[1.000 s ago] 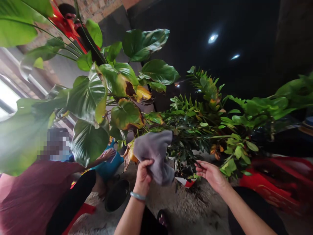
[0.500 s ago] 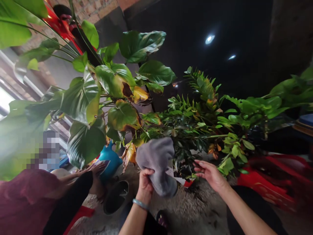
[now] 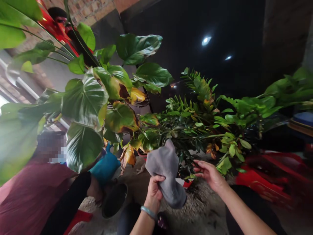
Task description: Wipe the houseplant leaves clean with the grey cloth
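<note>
A grey cloth (image 3: pixel 165 164) is gripped by my left hand (image 3: pixel 154 192), thumb on top, and its folds hang over both sides of the fist. On that wrist sits a pale bracelet (image 3: pixel 148 212). To the right, my right hand (image 3: pixel 209 174) is held out with fingers apart and nothing in it. Its fingertips are close to dark leaves of a low plant (image 3: pixel 184 163); whether they touch, I cannot tell. Just past the cloth, a red and white pot or box (image 3: pixel 184 182) shows partly beneath the foliage.
Large-leaved plant (image 3: pixel 84 98) with browned, yellowing leaves fills the left. Someone in a maroon shirt (image 3: pixel 34 192) crouches there, beside a blue bag-like object (image 3: pixel 106 166) and a dark bucket (image 3: pixel 114 199). Red bags (image 3: pixel 264 179) lie at right. A glossy black panel (image 3: pixel 195 42) stands behind.
My left hand has shifted right and slightly down with the cloth, nearer my right hand. The right hand stays about in place. The person at left has leaned, drawing an arm out of sight.
</note>
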Available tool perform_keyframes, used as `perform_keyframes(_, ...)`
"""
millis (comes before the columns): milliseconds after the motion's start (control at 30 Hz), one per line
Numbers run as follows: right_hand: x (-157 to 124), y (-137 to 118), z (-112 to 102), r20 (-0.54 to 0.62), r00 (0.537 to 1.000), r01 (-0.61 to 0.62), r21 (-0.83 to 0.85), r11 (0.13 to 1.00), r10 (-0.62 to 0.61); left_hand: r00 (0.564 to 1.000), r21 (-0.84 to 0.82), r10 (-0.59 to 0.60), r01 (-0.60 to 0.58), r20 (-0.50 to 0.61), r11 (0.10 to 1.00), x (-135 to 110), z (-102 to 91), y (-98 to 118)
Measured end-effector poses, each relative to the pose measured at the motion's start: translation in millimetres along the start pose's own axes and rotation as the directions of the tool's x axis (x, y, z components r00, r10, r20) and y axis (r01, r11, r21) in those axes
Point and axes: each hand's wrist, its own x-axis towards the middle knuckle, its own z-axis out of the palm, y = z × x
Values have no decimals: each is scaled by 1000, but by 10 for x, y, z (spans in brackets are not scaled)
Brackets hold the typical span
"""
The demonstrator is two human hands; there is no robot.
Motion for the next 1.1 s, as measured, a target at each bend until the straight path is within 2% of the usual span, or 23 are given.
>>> perform_keyframes(100,27,18,-22,9,1000,1,-1,1000,-1,977,-9,133,-133,164,991,-33,320,347)
perform_keyframes(200,32,15,-7,8,1000,-15,-6,1000,15,939,-34,274,-273,207,961,-15,727,624)
perform_keyframes(233,25,8,5,16,1000,-21,-8,1000,22,936,-17,291,-293,196,956,-6,815,634)
perform_keyframes(300,3,-7,33,43,999,-26,-16,1000,27,949,83,262,-280,178,956,7,873,518)
perform_keyframes(433,-26,-6,66,44,998,-40,-70,997,43,988,396,71,-121,139,910,-10,641,54)
perform_keyframes(533,-14,15,63,-4,998,-56,-105,993,56,983,505,-61,-36,173,862,-60,538,-60)
perform_keyframes(600,-4,16,64,-17,998,-57,-96,994,56,966,463,-61,-64,250,884,-84,647,44)
perform_keyframes(733,-20,-25,97,-13,999,-49,-66,997,48,915,263,104,-219,389,940,-21,1146,340)
perform_keyframes(800,-35,-41,119,-9,999,-48,-62,997,48,888,212,193,-302,416,930,54,1337,362)
perform_keyframes(833,-40,-43,125,-11,999,-49,-60,997,49,888,224,214,-324,406,919,87,1376,328)
perform_keyframes(900,-40,-32,120,-25,998,-51,-58,997,49,918,336,177,-302,356,892,121,1322,199)
perform_keyframes(967,-26,-5,91,-40,998,-45,-65,997,43,954,495,47,-195,296,847,93,1128,55)
perform_keyframes(1033,-6,23,52,-53,998,-34,-69,997,31,957,611,-113,-77,266,788,18,897,-19)
perform_keyframes(1100,6,38,26,-66,998,-29,-63,998,24,938,666,-223,-11,264,746,-64,750,18)
